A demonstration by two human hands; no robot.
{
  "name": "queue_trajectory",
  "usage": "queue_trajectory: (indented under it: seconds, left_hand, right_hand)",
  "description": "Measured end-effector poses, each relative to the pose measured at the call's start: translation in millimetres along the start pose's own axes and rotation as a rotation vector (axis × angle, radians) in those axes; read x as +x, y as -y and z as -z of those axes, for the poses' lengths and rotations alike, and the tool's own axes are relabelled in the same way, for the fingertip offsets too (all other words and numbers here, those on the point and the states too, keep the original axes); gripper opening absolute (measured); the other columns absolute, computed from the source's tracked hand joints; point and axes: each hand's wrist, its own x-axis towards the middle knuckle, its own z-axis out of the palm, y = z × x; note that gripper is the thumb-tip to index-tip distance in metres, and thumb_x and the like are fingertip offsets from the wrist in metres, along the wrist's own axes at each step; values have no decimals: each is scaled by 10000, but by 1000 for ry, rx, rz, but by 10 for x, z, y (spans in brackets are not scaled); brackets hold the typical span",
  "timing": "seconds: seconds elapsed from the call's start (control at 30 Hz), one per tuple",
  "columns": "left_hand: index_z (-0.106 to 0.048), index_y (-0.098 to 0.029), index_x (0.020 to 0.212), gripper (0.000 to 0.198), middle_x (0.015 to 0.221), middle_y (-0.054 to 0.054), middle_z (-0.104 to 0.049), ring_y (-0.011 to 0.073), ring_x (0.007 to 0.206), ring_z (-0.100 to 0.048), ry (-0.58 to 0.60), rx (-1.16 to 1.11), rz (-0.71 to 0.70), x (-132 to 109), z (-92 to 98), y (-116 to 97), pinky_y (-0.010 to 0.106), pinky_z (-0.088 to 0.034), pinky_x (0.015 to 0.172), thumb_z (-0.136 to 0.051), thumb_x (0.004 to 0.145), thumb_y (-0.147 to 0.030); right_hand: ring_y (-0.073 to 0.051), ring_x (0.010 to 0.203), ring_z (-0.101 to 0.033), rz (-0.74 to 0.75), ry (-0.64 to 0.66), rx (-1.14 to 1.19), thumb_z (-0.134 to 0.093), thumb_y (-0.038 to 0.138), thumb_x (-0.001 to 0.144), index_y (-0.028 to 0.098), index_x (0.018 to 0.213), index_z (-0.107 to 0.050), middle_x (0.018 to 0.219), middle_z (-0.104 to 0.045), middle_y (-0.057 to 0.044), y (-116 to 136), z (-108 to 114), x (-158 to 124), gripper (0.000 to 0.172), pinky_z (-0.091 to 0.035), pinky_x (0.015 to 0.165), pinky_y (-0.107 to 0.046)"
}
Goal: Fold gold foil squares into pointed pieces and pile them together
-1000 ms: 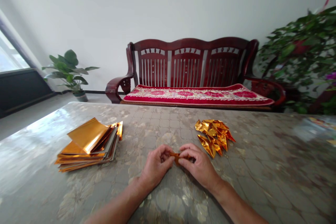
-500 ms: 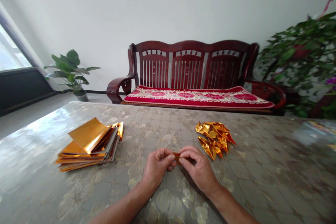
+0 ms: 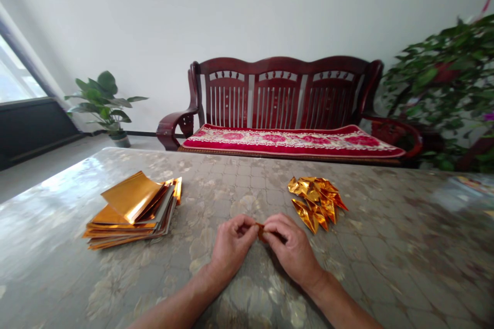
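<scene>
Between my fingertips is a small folded piece of gold foil paper (image 3: 261,233), mostly hidden by the fingers. My left hand (image 3: 232,241) pinches its left end with thumb and forefinger. On the other end, my right hand (image 3: 291,247) is closed in a pinch too. Just beyond my right hand lies a pile of folded gold foil pieces (image 3: 316,199) with pointed ends. A stack of flat gold foil sheets (image 3: 131,205), some showing grey undersides, lies to the left of my left hand.
The table (image 3: 216,180) has a patterned, glossy cover. A clear plastic bag (image 3: 463,193) lies at its right edge. Past the far edge stands a dark red wooden bench (image 3: 285,92) with a red floral cushion. Potted plants (image 3: 106,100) stand at both sides.
My left fingers have closed in a little nearer to my right ones, and less of the foil piece shows. The view has shifted slightly; the pile and stack stay where they were.
</scene>
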Motion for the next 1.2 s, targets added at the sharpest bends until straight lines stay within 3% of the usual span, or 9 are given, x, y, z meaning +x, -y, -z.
queue_trajectory:
  seconds: [0.33, 0.7, 0.97, 1.07, 1.2]
  left_hand:
    - [-671, -172, 793, 196, 613, -2, -665, 143, 551, -595, 28, -126, 88, 14, -18, 87, 220, -470, 550, -597, 822, -350]
    - [-666, -183, 728, 225, 570, -20, -650, 139, 520, -585, 7, -38, 119, 17, 4, 58, 212, -445, 530, -592, 824, -372]
    - [-627, -185, 658, 250, 598, -25, -634, 118, 558, -562, -53, 260, -88, -21, 45, 9, 208, -373, 578, -568, 868, -308]
    - [-607, -184, 657, 258, 586, -31, -616, 113, 545, -544, -71, 264, -87, -24, 50, 13, 210, -362, 573, -562, 873, -319]
    - [-614, -186, 661, 263, 589, -34, -601, 118, 565, -537, -12, 154, -33, 7, 32, 72, 207, -374, 576, -553, 874, -327]
  right_hand:
    - [-189, 831, -595, 56, 11, -119, -568, 156, 884, 237, 768, -627, 821, -632, -26, 13, 24, -3, 154, -466, 760, -299]
    - [-189, 812, -582, 78, 22, -145, -558, 143, 878, 240, 760, -633, 805, -630, -27, 24, -1, -4, 171, -464, 740, -306]
    - [-191, 832, -587, 93, 20, -123, -566, 162, 896, 240, 792, -638, 832, -642, -31, 41, -7, -11, 148, -465, 756, -312]
    - [-192, 840, -589, 85, 12, -108, -564, 166, 898, 240, 799, -638, 838, -642, -34, 53, -20, 0, 144, -467, 767, -314]
    - [-188, 832, -595, 56, -5, -85, -574, 147, 879, 236, 764, -629, 824, -639, -30, 37, -22, 7, 155, -469, 768, -305]
